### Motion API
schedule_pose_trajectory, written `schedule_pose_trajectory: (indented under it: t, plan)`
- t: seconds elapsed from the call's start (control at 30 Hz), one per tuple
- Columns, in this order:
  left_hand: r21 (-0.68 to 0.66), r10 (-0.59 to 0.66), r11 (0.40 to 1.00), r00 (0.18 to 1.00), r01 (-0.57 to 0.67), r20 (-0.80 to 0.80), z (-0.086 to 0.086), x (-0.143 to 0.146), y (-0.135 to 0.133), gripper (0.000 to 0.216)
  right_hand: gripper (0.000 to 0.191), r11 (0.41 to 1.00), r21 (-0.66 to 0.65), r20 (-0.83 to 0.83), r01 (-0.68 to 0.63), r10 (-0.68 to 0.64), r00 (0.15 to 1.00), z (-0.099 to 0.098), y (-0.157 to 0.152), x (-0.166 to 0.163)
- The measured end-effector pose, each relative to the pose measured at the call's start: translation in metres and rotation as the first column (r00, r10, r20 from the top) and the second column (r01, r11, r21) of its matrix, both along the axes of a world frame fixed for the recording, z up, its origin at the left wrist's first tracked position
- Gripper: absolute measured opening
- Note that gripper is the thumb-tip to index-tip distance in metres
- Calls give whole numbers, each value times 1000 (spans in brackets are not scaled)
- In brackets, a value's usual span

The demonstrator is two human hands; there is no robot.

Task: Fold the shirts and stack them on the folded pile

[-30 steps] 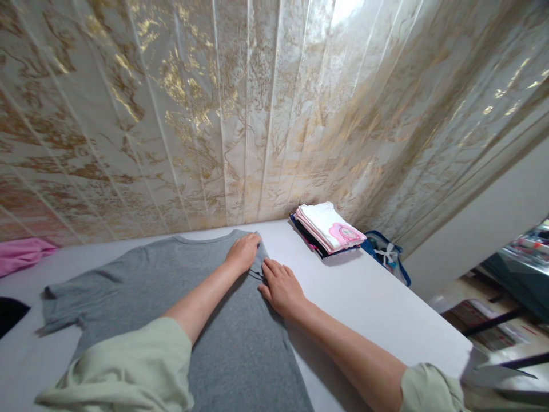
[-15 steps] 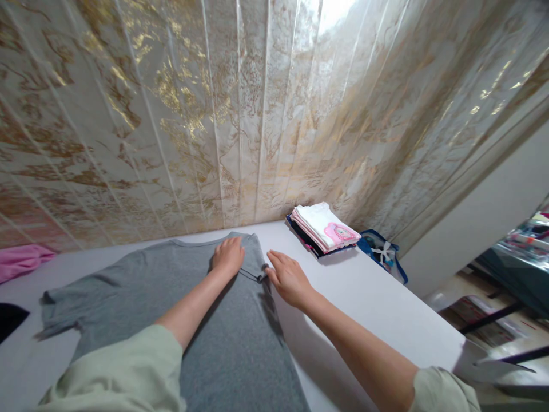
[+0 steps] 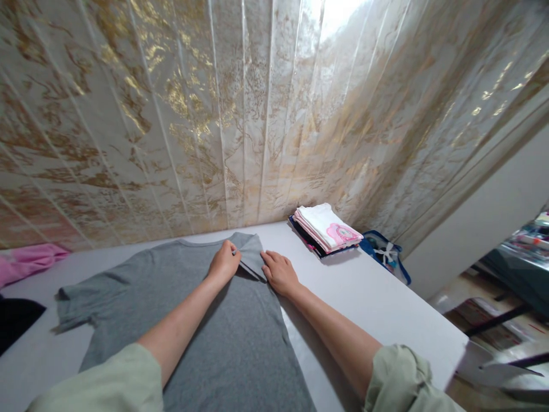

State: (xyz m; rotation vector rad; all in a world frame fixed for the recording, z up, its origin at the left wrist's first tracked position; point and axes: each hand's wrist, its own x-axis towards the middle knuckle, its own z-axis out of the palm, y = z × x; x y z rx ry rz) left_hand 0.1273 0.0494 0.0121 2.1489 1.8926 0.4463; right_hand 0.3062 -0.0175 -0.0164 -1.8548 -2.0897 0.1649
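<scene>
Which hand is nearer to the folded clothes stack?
Right. The right hand touches the grey T-shirt left of the stack; the left hand pinches the T-shirt farther left.

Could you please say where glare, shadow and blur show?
Head view: glare washes out part of the patterned backdrop; head view: shadow lies on the white table beside the right forearm; head view: items at the far right look blurred.

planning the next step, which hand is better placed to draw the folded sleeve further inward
Probably the left hand: curled, it seems to pinch the folded sleeve of the gray shirt. The right hand lies flatter at the fold's outer edge, so it looks better suited to steadying.
</scene>
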Motion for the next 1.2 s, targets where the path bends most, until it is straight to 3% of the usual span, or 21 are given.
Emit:
schedule_pose_trajectory:
  t: [0.17,0.3,0.37,0.47,0.53,0.67,0.77,0.9,1.07,1.2]
  plan:
    - [56,19,998,999,-16,-51,7,-1,-17,34,57,999,-45,24,20,-19,1000,13,-2,0]
    - [211,-95,971,989,116,-110,6,7,-35,38,52,997,65,11,29,-29,1000,32,18,-10]
    - [214,-159,959,977,187,-142,-2,10,-41,40,50,993,115,25,-14,12,1000,35,30,-21]
    - [127,-209,964,962,233,-175,-21,13,-49,47,50,997,55,51,-60,57,997,25,45,-38]
    - [101,-231,962,953,253,-196,-31,11,-53,52,50,1000,-19,59,-11,12,998,14,53,-44]
    - [88,-240,960,944,265,-226,-34,1,-58,57,59,994,-87,77,66,-59,995,0,61,-42]
    - [26,-279,956,933,292,-227,-28,-19,-66,60,63,994,-92,92,55,-47,995,1,62,-38]
    - [-67,-364,931,909,358,-205,-23,-73,-86,61,61,995,-62,135,80,-71,988,1,58,-40]
    - [-89,-282,959,936,269,-210,-25,-150,-127,63,56,996,-32,140,78,-73,987,2,53,-42]
    - [-73,-253,967,951,243,-177,-27,-175,-150,63,48,998,-25,143,66,-62,988,21,52,-62]
